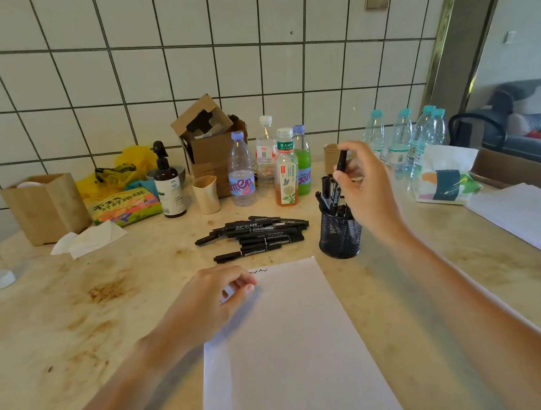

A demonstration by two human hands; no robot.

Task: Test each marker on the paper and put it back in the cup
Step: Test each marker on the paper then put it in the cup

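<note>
Black from cap to cap, the marker [341,161] you hold is a slim pen, pinched upright between the thumb and curled fingers of your right hand [365,189] right of centre in the frame, directly above the cup [340,236]. That cup is a black wire-mesh pen holder standing just beyond the upper right corner of the paper [296,344], and several more black markers stand in it; their exact number is hard to tell, since your hand covers part of them. To the left of the cup, at the frame's centre, a pile of loose markers [257,236] lies on the stained countertop [74,306], roughly ten of them, stacked too closely for a sure count. You have one white sheet in front of you, with a short black scribble [261,270] near its top edge. Your left hand [212,299] rests on the upper left corner of that sheet, fingers loosely curled and gripping nothing. Behind the pile stand four drink bottles [287,170], and four clear water bottles [401,139] line the wall at upper right.
</note>
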